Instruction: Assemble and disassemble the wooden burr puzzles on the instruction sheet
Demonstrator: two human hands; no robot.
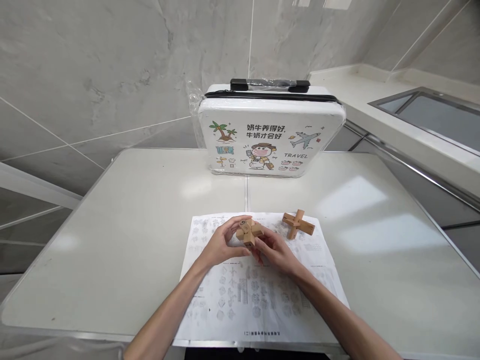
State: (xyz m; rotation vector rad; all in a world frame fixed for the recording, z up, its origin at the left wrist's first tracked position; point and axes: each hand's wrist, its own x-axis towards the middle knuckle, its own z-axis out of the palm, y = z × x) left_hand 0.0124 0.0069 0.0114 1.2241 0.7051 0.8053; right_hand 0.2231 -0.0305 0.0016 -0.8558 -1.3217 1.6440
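Both my hands hold one wooden interlocking puzzle (249, 232) just above a printed instruction sheet (258, 295). My left hand (221, 242) curls round the puzzle's left side, thumb and fingers closed on it. My right hand (275, 250) grips it from the right and below. A second wooden puzzle (297, 224), a cross of notched bars, lies on the sheet's upper right, a short way right of my hands and untouched.
A white table (127, 225) with a centre seam carries the sheet. A white plastic-wrapped small suitcase (270, 132) with cartoon travel prints stands at the table's far edge. A counter with a steel sink (431, 107) runs along the right. Grey tiled floor surrounds.
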